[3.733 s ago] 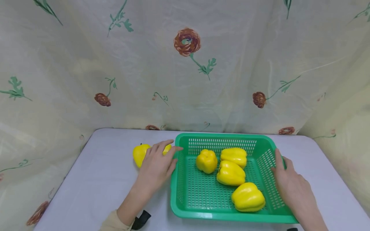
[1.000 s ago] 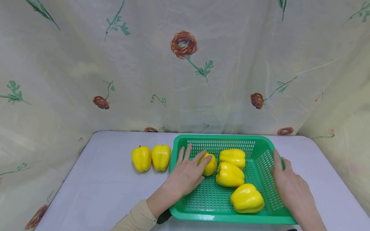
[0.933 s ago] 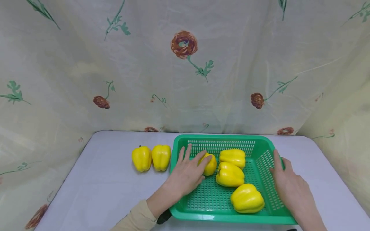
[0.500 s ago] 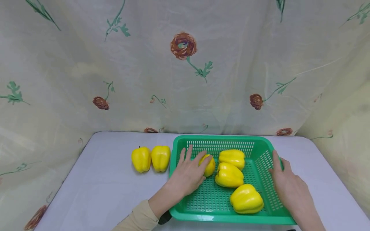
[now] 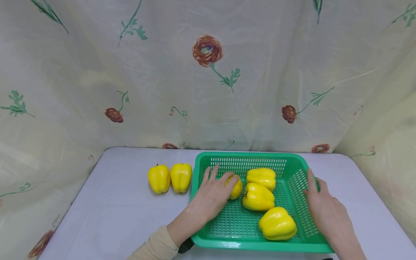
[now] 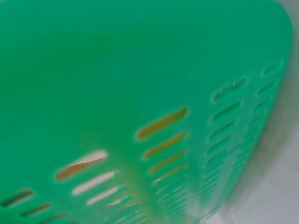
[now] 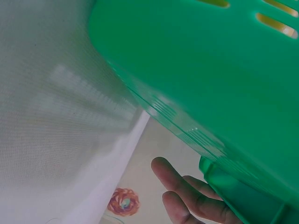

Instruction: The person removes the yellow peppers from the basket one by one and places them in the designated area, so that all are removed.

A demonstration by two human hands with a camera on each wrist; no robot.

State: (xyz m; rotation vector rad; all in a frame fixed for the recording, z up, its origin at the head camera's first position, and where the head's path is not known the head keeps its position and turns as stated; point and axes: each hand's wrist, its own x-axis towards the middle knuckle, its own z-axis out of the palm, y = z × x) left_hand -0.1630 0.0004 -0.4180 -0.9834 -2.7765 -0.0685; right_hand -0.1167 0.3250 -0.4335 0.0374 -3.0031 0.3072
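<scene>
A green plastic basket (image 5: 250, 154) stands on the table with several yellow bell peppers inside. My left hand (image 5: 209, 198) reaches over its left rim; thumb and forefinger hold the leftmost bell pepper (image 5: 237, 188), partly hidden beneath them, while other fingers stretch toward the back wall. With my right hand (image 5: 329, 211) I grip the right rim, thumb on the inner side. The right wrist view shows fingers (image 7: 187, 193) under the rim outside. To the right of the held pepper lie a back pepper (image 5: 261, 178), a middle pepper (image 5: 259, 197) and a front pepper (image 5: 277, 224).
Left of the basket, two more yellow bell peppers stand side by side: an outer one (image 5: 159, 179) and an inner one (image 5: 181, 177). A flowered curtain (image 5: 146, 90) hangs behind the white table (image 5: 123, 213). The left wrist view is filled by the slotted basket wall (image 6: 117, 70).
My left hand has moved right, from the two peppers outside to the leftmost pepper inside the basket. During the last second it has barely shifted. The right hand keeps its place on the rim.
</scene>
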